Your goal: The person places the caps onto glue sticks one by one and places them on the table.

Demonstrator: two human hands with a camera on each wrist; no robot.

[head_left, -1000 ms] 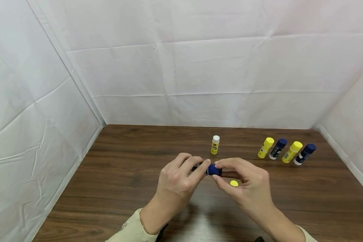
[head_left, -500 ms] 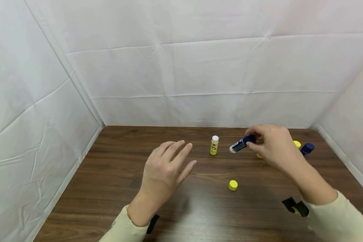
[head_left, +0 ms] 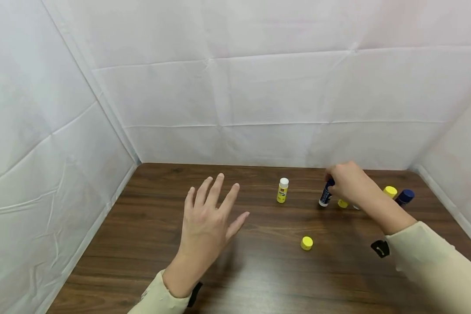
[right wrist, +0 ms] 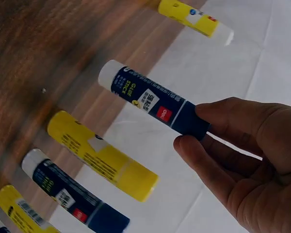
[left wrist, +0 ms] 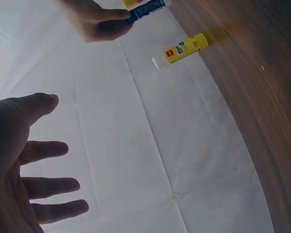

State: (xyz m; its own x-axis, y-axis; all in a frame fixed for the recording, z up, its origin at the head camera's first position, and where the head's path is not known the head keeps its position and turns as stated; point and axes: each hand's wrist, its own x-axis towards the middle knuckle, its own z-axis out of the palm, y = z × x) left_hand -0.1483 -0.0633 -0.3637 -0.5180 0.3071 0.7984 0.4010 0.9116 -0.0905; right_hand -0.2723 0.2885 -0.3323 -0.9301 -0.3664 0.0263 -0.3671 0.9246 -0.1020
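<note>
Between thumb and fingers, my right hand (head_left: 351, 185) pinches a blue glue stick (right wrist: 145, 99) by its blue cap. The stick is upright at the left end of the row of capped glue sticks, its white base at or just above the table. Beside it in the right wrist view is a yellow glue stick (right wrist: 102, 155), then another blue glue stick (right wrist: 72, 194). My left hand (head_left: 206, 222) hovers over the table with fingers spread, holding nothing. A yellow glue stick with a white top and no yellow cap (head_left: 282, 190) stands left of the row. A loose yellow cap (head_left: 307, 243) lies nearer me.
Farther right in the row stand a yellow-capped glue stick (head_left: 390, 191) and a blue-capped one (head_left: 405, 197), partly behind my right arm. White cloth walls (head_left: 274, 96) enclose the wooden table (head_left: 149, 218) at the back and sides.
My hands have parted. The right hand has carried the capped blue glue stick to the row's left end and turned it upright. The left hand has let go and moved left, its fingers spreading.
</note>
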